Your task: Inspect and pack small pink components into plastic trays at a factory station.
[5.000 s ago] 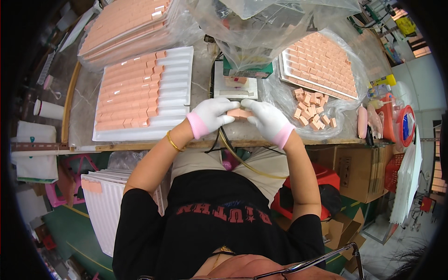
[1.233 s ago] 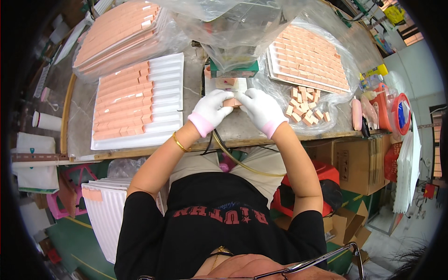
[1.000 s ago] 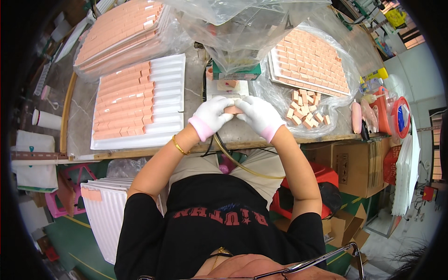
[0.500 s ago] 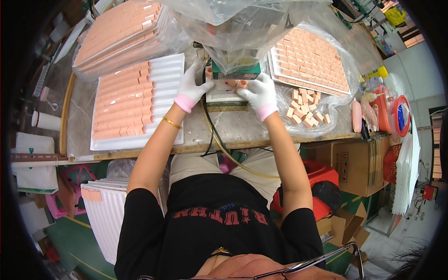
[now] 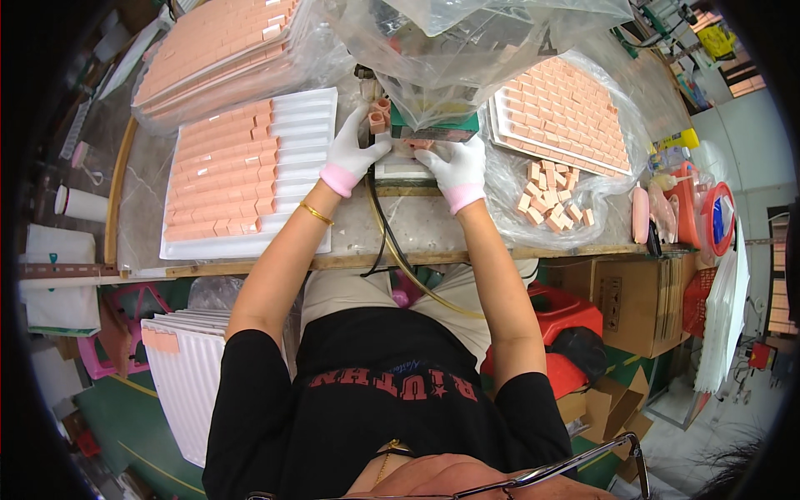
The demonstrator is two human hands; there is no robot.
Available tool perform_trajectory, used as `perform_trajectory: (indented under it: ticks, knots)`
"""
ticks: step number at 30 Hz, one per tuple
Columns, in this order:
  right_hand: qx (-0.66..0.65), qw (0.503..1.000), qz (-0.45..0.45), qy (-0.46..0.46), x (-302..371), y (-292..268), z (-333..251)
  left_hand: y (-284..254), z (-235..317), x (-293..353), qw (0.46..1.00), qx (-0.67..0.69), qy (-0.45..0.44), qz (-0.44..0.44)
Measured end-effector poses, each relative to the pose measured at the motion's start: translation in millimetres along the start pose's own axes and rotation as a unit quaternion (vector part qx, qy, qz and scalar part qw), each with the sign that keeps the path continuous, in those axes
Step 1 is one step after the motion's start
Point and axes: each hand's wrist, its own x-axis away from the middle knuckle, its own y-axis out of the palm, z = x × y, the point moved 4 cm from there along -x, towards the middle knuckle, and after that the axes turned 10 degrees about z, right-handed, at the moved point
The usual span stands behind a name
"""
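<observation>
as the left hand (image 5: 352,156) gapes, its nudge could topple pink blocks (image 5: 377,122) at one o'clock. right hand (image 5: 459,169): grip unclear.

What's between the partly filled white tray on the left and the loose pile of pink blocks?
The head view shows, from the tray to the pile: the left hand, a white plate, the right hand, then clear plastic sheeting.

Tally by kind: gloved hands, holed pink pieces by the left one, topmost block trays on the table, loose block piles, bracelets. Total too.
Gloved hands: 2 (left hand, right hand)
Holed pink pieces: 2 visible
Block trays, topmost only: 3
Loose block piles: 1
Bracelets: 1
Total: 9
</observation>
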Motion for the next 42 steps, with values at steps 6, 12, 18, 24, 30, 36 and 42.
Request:
perform_trajectory:
  ticks: [6, 12, 18, 24, 30, 36, 42]
  knots:
    - [0.036, 0.999, -0.008, -0.002, 2, -2, -3, -2, -16, -9, 0.999, 0.036, -0.004, 0.014]
    - [0.059, 0.998, 0.001, 0.002, 4, -7, -5, 5, -1, 0, 0.998, 0.053, -0.002, 0.017]
    - [0.014, 1.0, -0.01, 0.014, 1, -11, -1, 12, -1, 0, 0.999, 0.037, 0.006, 0.02]
    - [0.039, 0.998, -0.025, -0.051, -2, -4, -8, 10, -7, -5, 0.998, 0.005, 0.014, 0.062]
    - [-0.013, 0.999, -0.045, 0.009, 3, 4, 4, 17, 38, 2, 0.973, -0.213, 0.081, -0.026]
    - [-0.069, 0.992, -0.107, 0.011, 19, -2, -29, 11, 21, 27, 0.996, -0.074, 0.008, -0.045]
    - [-0.17, 0.974, -0.123, 0.088, 41, -27, 2, 34, 58, 51, 0.989, -0.096, 0.114, 0.008]
